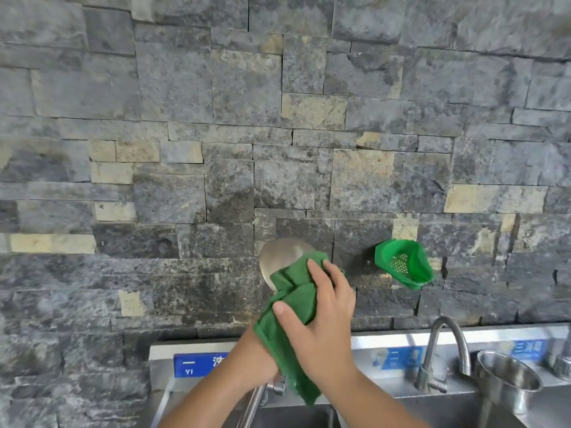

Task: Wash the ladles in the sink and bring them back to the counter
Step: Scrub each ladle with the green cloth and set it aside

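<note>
Rubbing a folded green cloth (292, 304) over a steel ladle (282, 253), the right hand (321, 316) is lying spread across the cloth, thumb toward nine o'clock and fingers reaching up to twelve, curled lightly round the fabric and pressing it on the bowl. The ladle is being held up in front of the stone wall (216, 118), above the sink (296, 415), with its round bowl at twelve o'clock from the right hand and only its upper rim showing past the cloth. Its long axis is running from twelve down to about six or seven, the handle (251, 403) passing under the cloth toward the sink. The left hand (262, 370) is lying at seven o'clock from the right, mostly hidden behind the hanging cloth; it seems to be gripping the handle, but I cannot tell its fingers for sure. So the right hand is the one nearer the bowl, the left the one nearer the handle's lower part. A tap (445, 344) is standing at four o'clock, a steel cup (506, 378) just beyond it, and a green strainer basket (401, 264) is hanging on the wall at two o'clock. Judging from this, the wiping is under way and the carry to the bench is not yet begun
</note>
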